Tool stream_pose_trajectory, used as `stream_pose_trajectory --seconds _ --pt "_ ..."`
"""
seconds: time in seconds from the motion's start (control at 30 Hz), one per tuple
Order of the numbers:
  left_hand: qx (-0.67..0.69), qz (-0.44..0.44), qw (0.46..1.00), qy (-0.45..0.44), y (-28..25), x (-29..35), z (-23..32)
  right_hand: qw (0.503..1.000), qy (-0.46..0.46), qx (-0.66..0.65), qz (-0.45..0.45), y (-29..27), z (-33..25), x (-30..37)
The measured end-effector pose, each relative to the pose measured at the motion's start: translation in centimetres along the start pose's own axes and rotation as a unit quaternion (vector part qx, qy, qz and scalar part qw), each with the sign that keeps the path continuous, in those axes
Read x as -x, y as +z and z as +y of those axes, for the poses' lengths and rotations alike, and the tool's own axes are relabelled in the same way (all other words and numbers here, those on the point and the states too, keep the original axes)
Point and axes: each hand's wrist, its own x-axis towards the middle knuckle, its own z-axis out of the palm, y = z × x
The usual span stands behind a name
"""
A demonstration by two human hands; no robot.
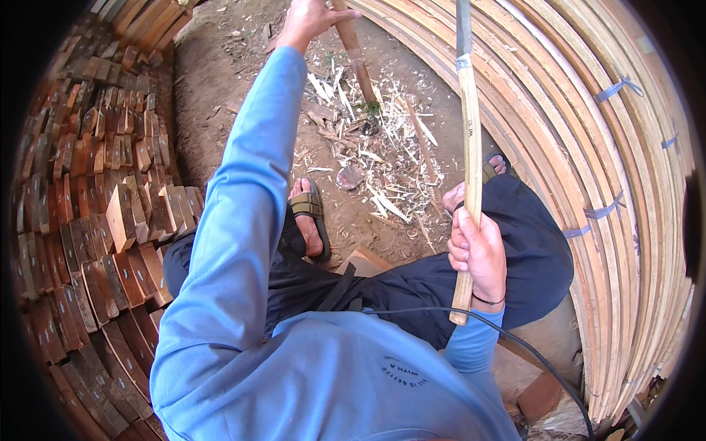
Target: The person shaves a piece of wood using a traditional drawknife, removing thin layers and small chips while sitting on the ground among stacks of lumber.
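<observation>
My left hand, arm stretched forward, is closed on a brown wooden stick at the top of the view. The stick leans a little, its lower end down among pale wood shavings; its upper end is cut off by the picture's edge. In my right hand, fingers wrapped round it near the butt, is a long-handled knife. Its pale wooden handle points up and away, and a grey metal blade begins beyond a wrapped band. The blade's far end is out of view.
Stacked cut planks rise along the left. Long pale boards, bundled with bluish ties, curve along the right. My sandalled feet stand either side of the shavings on bare earth. A black cable runs across my lap.
</observation>
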Motion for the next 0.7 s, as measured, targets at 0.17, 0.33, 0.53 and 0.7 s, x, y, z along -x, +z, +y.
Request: stream_pose_trajectory --seconds 0.17,0.33,0.53,0.7 --pt "-0.195 0.053 0.978 -0.043 1.6 -1.7 2.7 1.0 -0.002 -0.005 0.014 -0.2 -0.1 0.1" --pt "-0.265 0.045 0.957 -0.107 2.1 -2.3 1.5 1.0 -0.004 -0.003 0.026 -0.1 0.0 0.2" --pt "-0.229 0.024 0.97 -0.079 2.4 -3.5 -2.1 1.0 0.007 -0.005 0.015 0.1 -0.2 0.2" --pt "-0.007 0.017 0.998 -0.06 4.0 -4.4 -6.0 1.0 -0.002 -0.005 0.024 0.2 0.0 0.1"
